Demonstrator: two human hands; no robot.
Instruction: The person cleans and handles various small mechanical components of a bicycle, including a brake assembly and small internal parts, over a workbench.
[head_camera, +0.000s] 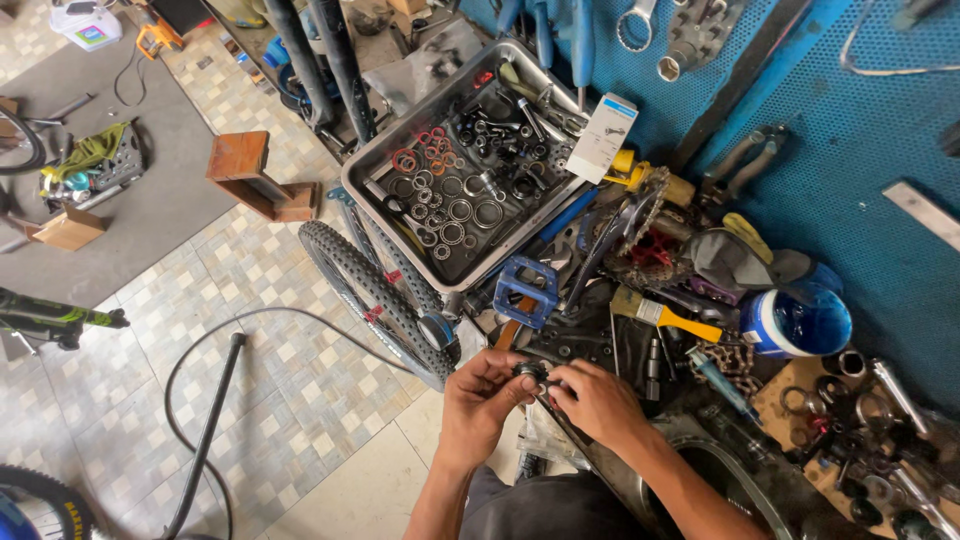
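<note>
Both my hands meet at the front edge of a cluttered workbench. My left hand (482, 400) and my right hand (598, 403) pinch a small dark round metal part (532, 373) between their fingertips, and a dark bar (560, 425) runs down from it toward my lap. The part is largely hidden by my fingers. Just behind my hands lie a blue bicycle pedal (524, 290) and a knobby bicycle tyre (372, 297).
A metal tray (385, 150) of bearings, rings and washers sits behind the tyre. A yellow-handled brush (665, 317), a chainring (640, 235), a blue-and-white tub (795, 322) and loose parts crowd the bench. Tools hang on the blue pegboard (860, 150). A black hose (205, 430) lies on the tiled floor.
</note>
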